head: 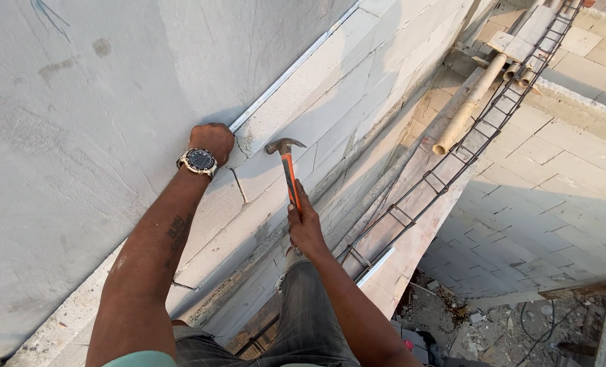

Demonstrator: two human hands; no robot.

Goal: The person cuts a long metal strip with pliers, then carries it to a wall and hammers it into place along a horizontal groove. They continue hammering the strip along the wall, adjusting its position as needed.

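Observation:
My right hand (304,228) grips the orange handle of a claw hammer (286,158), whose steel head rests near the face of a pale block wall (357,88). My left hand (212,140), with a dark wristwatch (199,161) on the wrist, presses closed against the wall beside a thin metal strip (290,68) that runs along the joint with the plastered surface (78,122). What the left fingers hold, if anything, is hidden. Cracks run through the block just below the left hand. The hammer head is a short way right of that hand.
A rebar cage (452,170) lies along the ledge to the right, with a tan pipe (466,109) beside it. Far below are block walls (554,217) and rubble with cables on the ground (520,319). My knee in dark trousers (309,306) rests near the ledge.

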